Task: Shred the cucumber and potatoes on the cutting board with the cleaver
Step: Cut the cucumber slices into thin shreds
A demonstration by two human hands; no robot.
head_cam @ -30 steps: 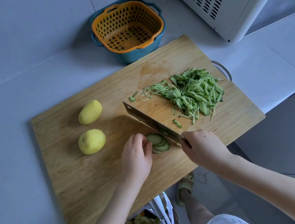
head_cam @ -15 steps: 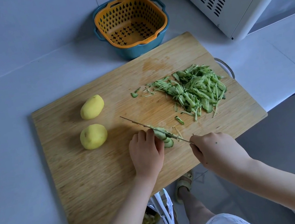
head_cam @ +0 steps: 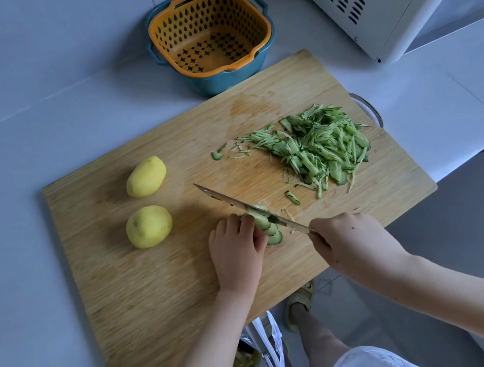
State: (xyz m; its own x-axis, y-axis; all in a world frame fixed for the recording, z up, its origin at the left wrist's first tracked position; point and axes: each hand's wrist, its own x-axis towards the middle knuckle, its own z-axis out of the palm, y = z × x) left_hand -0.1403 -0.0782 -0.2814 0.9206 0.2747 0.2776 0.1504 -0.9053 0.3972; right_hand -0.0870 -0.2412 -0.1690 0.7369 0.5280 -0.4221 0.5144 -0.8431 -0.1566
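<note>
Step in hand: cutting the last fanned cucumber slices [head_cam: 268,227] into strips. L hand [head_cam: 235,248] has its fingers curled over the slices, pinning them to the board [head_cam: 159,309] near its front edge. R hand [head_cam: 352,238] is wrapped round the cleaver [head_cam: 237,203] handle, blade edge-down and slanted across the board, set against the slices' right side w/ the tip pointing far-left. Finished shreds [head_cam: 317,145] lie heaped at the far right, a few strays between heap and blade. To do it well, imo: knuckles forward, fingertips tucked back (the blade sits very near them), flat of the blade riding the knuckles, and the L hand creeping back a little per cut so strips come out thin & even. Hold the fan flat and overlapped, since wet slices will likely skid under uneven pressure. Far potato [head_cam: 145,177] and near potato [head_cam: 149,226] sit whole at the left, well apart from both hands, so approx. half the job is left.
</note>
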